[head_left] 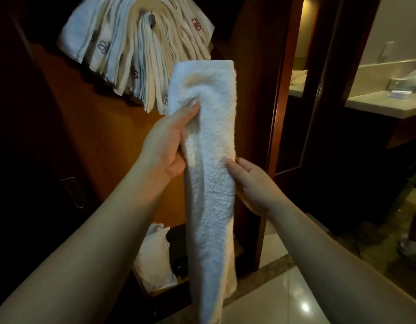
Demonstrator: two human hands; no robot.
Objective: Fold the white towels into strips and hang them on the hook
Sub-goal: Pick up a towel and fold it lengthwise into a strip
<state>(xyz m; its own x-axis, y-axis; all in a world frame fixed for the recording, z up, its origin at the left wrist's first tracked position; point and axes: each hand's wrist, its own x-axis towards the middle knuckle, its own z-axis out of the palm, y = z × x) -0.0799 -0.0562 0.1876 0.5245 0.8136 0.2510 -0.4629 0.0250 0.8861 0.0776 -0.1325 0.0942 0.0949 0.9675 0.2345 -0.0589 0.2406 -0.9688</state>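
White towel [209,160] folded into a long strip, held upright in mid-air below and right of the hook [151,18], already loaded with a thick fan of hung towels [132,54]. Left hand [165,146] gripping the strip near its upper part, thumb pressed into the pile; right hand [253,183] cupping the edge lower down, fingers behind and unseen, thumb resting on the cloth. Likely risks: strip springing open along its loose inner fold if the lower grip slackens; tail dragging toward the floor [284,288]; crowded hook shedding a neighbour or refusing another layer; uneven draping causing a slide off one side.
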